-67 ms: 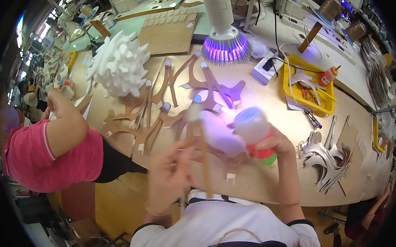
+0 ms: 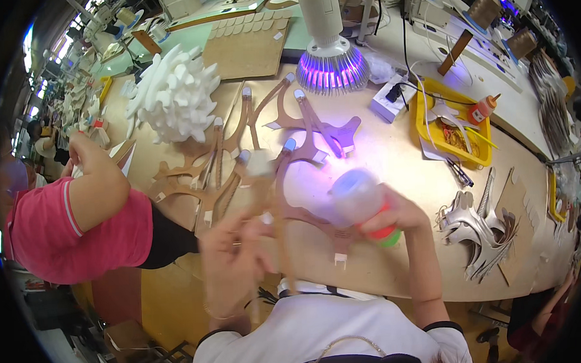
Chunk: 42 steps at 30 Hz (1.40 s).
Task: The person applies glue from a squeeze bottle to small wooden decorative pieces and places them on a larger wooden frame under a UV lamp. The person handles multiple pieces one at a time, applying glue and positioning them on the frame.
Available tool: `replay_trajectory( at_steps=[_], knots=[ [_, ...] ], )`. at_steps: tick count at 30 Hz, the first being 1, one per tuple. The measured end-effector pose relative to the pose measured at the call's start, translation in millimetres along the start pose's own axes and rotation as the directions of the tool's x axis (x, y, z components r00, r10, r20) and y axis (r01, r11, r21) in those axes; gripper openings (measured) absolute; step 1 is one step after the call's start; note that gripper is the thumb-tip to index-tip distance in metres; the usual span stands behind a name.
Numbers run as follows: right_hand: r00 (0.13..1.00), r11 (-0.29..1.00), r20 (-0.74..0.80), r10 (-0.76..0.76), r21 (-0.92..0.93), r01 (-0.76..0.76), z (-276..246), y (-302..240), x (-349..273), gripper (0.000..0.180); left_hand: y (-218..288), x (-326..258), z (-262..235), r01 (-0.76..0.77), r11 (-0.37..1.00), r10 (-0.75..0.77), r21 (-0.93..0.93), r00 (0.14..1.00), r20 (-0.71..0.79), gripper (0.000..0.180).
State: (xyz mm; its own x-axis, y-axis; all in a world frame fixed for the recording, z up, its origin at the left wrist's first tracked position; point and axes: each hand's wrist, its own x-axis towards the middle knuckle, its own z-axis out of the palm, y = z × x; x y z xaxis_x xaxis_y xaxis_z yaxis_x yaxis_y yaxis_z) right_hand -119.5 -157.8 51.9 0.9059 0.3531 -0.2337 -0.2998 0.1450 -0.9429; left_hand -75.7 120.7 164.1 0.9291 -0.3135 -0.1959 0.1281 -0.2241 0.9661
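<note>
My left hand (image 2: 234,249), smeared by motion, pinches a brown strap piece (image 2: 281,240) with a pale tip, above the table's near edge. In my right hand (image 2: 401,214) is a whitish round container (image 2: 358,195) with red and green parts, tilted toward the left; its exact kind is blurred. Between and beyond my hands lie brown cut shoe-upper pieces (image 2: 311,138) with long straps and whitish or bluish tips. One brown piece (image 2: 332,235) lies close to the container. Violet light from a lamp (image 2: 331,69) falls on the tabletop there.
A white spiky bundle (image 2: 178,95) stands at the back left. To the right are a yellow tray (image 2: 486,140) with a small orange bottle (image 2: 484,109), a white power socket (image 2: 389,104) and silver strappy pieces (image 2: 477,232). A person in a pink shirt (image 2: 98,222) works on my left.
Both my hands have shifted a little to the left, carrying the strap piece and the container with them. The pieces on the table stay put.
</note>
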Motion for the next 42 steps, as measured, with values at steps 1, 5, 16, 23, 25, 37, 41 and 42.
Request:
replay_trajectory(
  at_steps=[1,5,16,23,25,37,41,42],
  knots=[
    [0.999,0.984,0.037,-0.033,-0.174,0.039,11,5,8,0.064,0,-3,-13,-0.046,0.997,0.052,0.054,0.993,-0.109,0.027],
    [0.998,0.701,0.039,0.057,-0.713,-0.012,66,24,37,0.065,-5,-5,-52,-0.181,0.981,0.192,0.067,0.943,-0.271,0.025],
    [0.934,0.537,-0.314,0.169,-0.766,-0.354,95,49,-13,0.049,-55,28,-46,-0.17,0.982,0.163,-0.079,0.983,-0.084,0.025],
    [0.887,0.648,-0.407,0.22,-0.618,-0.444,60,45,-69,0.061,-70,41,-10,-0.087,0.992,0.101,-0.088,0.98,0.173,0.023],
    [0.873,0.674,-0.462,0.153,-0.598,-0.434,53,34,-96,0.065,-73,44,0,-0.08,0.993,0.099,-0.091,0.967,0.235,0.025],
    [0.406,0.824,-0.912,-0.062,-0.276,-0.495,-22,-85,-289,0.069,-92,70,80,0.031,0.997,0.008,-0.066,0.855,0.518,0.024],
    [0.144,0.703,-0.988,-0.051,-0.138,-0.698,-93,-88,-333,0.069,-99,74,100,0.089,0.994,-0.038,-0.066,0.833,0.553,0.024],
    [0.139,0.696,-0.989,-0.04,-0.127,-0.707,-115,-86,-341,0.069,-100,75,104,0.096,0.993,-0.047,-0.061,0.831,0.554,0.025]
  ],
)
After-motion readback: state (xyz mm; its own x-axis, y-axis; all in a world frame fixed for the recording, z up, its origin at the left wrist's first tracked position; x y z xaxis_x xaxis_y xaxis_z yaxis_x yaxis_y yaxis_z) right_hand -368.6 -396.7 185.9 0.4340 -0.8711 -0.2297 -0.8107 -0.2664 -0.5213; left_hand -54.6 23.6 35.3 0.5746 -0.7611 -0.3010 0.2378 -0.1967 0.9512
